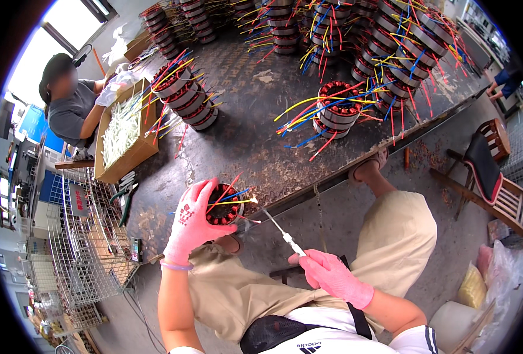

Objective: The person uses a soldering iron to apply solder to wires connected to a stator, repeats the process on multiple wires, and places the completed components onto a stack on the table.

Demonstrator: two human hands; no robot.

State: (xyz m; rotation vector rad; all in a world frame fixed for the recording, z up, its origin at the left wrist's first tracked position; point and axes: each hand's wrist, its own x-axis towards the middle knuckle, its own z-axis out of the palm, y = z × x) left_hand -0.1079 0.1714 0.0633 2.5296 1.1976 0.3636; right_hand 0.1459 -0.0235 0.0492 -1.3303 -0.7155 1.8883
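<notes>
My left hand (192,221), in a pink glove, grips a motor stator (226,219) at the near edge of the table. Red windings line the stator's inside, and red, blue and yellow lead wires (233,194) stick out toward the right. My right hand (334,272), also gloved in pink, is closed on a slim tool (291,241) with a white handle and a thin metal shaft. The shaft points up and left, its tip close to the wire ends. Whether tip and wires touch, I cannot tell.
Stacked stators (184,97) with loose coloured wires stand on the dark worn table (243,130), more at the back and right (338,109). A cardboard box (128,168) of white sleeves and pliers (125,203) lie left. Another person (72,103) sits beyond; a wooden chair (485,177) stands right.
</notes>
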